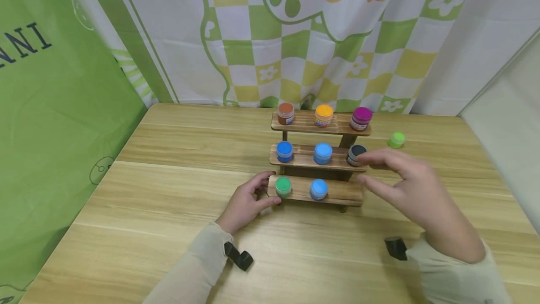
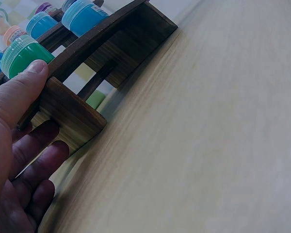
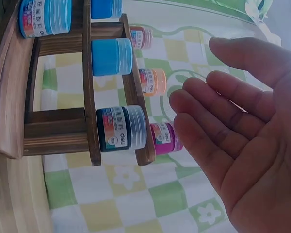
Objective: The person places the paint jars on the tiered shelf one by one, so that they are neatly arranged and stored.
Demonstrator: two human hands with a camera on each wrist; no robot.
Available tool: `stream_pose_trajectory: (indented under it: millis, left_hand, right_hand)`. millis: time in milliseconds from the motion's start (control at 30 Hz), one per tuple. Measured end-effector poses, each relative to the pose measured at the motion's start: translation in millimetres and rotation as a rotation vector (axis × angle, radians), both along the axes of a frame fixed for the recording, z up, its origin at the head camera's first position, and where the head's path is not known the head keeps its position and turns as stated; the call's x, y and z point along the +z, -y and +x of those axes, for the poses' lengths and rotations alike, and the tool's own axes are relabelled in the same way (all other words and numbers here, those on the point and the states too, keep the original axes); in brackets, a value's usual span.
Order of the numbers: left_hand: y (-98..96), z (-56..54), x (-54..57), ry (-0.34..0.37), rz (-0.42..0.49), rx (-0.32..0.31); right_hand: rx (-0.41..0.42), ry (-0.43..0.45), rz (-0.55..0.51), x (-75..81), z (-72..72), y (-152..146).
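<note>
A three-tier wooden display stand (image 1: 346, 194) carries small paint jars. At its lower left end my left hand (image 1: 248, 201) grips the bottom shelf, thumb at the front edge beside the green paint jar (image 1: 283, 186); in the left wrist view the thumb (image 2: 31, 80) lies near that jar and other fingers hang below the shelf. My right hand (image 1: 411, 186), fingers spread and holding nothing, is by the right end, nearest the black paint jar (image 3: 117, 128) on the middle shelf. A light blue paint jar (image 1: 318, 189) also stands on the bottom shelf.
Two blue jars (image 1: 322, 153) share the middle shelf. On top are brown (image 1: 285, 113), orange (image 1: 324, 116) and purple (image 1: 361, 118) jars. A light green jar (image 1: 396, 140) sits on the wooden table (image 1: 168, 191), right of the stand. A checked curtain (image 1: 270, 50) hangs behind.
</note>
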State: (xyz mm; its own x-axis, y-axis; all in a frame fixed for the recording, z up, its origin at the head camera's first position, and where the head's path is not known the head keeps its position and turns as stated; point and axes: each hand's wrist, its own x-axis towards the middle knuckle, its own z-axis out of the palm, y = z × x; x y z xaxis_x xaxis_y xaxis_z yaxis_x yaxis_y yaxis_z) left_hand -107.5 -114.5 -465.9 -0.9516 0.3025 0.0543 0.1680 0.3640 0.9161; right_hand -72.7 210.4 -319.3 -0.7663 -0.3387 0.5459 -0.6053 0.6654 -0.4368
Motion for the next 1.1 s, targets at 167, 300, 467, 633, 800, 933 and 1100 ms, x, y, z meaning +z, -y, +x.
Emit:
stream_pose_trajectory:
  millis: [167,300,467,633,800,933,1100]
  left_hand:
    - [0.0,-0.1,0.2,0.004,0.0,0.0]
    - [0.2,-0.5,-0.6,0.004,0.0,0.0]
    - [0.2,-0.7,-0.9,0.001,0.003,-0.003]
    - [0.1,-0.7,-0.8,-0.002,0.002,-0.005]
    - [-0.1,0.0,0.6,-0.003,0.0,-0.002]
    - [-0.1,0.0,0.7,-0.003,-0.002,-0.001]
    - [-0.1,0.0,0.9,-0.001,-0.003,-0.003]
  right_hand:
    - [-0.02,-0.005,-0.024,-0.1,-2.0,-3.7]
    - [-0.028,-0.022,-0.051,-1.4,-5.3,-7.3]
    - [-0.049,-0.02,-0.084,-2.9,-8.8,-11.7]
    - [-0.07,0.0,-0.119,-4.8,-11.8,-14.1]
    - [-0.135,0.011,-0.198,-9.4,-15.6,-15.2]
    - [-0.18,0.051,-0.337,-13.5,-19.3,-14.8]
    - [-0.234,0.102,-0.506,-18.2,-26.2,-14.1]
